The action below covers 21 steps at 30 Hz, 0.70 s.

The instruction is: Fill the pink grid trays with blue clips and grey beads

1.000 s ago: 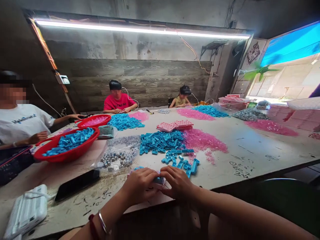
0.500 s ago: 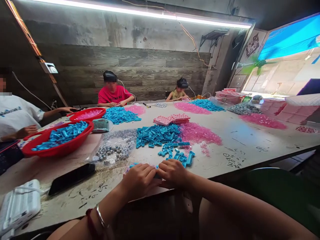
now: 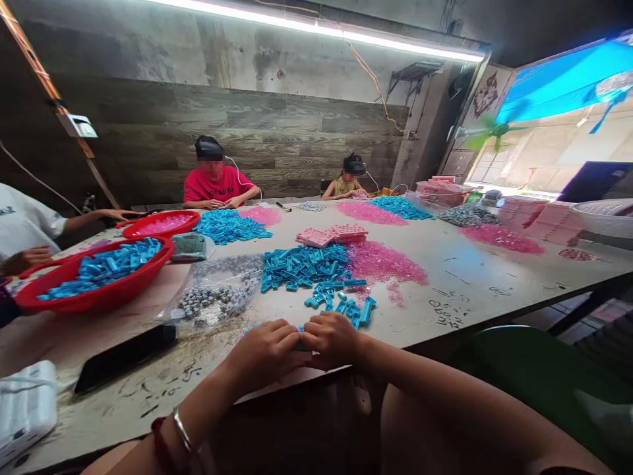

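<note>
Small pink-and-blue plastic piece (image 3: 303,347) — mostly hidden between bare left hand (image 3: 262,351) and bare right hand (image 3: 332,340), at the white table (image 3: 475,284) edge.
Curled fingers pinch it from both sides — beyond lie glossy blue plastic pieces (image 3: 304,267) and translucent pink bits (image 3: 388,264).

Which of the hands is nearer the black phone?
Left: the left hand is right of the phone, apart from it; the right hand is farther right, past the left.

The left hand (image 3: 267,348) and right hand (image 3: 332,340) meet closely, backs upward, fingers curled. The left forearm (image 3: 210,399) enters from lower left; the right forearm (image 3: 440,382) from lower right.
</note>
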Tool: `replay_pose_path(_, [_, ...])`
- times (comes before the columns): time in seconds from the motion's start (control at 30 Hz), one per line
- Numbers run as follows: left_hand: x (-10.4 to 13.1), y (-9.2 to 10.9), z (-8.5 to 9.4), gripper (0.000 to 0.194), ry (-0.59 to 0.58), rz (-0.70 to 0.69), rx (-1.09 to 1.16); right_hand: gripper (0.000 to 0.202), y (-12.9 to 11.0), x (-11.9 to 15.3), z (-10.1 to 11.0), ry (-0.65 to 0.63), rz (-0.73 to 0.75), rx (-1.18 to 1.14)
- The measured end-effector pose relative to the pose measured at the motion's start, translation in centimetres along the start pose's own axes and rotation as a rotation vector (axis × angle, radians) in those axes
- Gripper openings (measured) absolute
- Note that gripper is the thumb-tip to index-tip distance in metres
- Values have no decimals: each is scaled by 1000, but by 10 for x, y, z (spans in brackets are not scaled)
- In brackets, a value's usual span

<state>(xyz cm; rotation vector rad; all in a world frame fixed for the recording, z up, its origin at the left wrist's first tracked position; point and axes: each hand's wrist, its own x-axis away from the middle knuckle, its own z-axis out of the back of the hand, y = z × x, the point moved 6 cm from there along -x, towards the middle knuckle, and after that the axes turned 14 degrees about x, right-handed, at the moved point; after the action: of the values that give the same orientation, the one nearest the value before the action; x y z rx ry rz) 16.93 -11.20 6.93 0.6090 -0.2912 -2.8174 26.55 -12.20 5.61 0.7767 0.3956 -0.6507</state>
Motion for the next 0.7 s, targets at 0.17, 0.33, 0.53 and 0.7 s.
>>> replay_pose_path(0.17, [14, -35, 1, 54, -99, 155, -8, 28, 1, 3, -20, -245, 120, -11])
replay_pose_path(0.33, [30, -69, -5, 76, -220, 368, 36, 26, 4, 7, -31, -420, 135, -54])
replay_pose_path(0.53, [32, -81, -9, 76, -173, 469, -43, 14, 48, 15, -38, -503, -180, -115])
replay_pose_path(0.7, [28, -82, -17, 76, -203, 462, -150, 31, 117, 59, -56, -646, -693, 94])
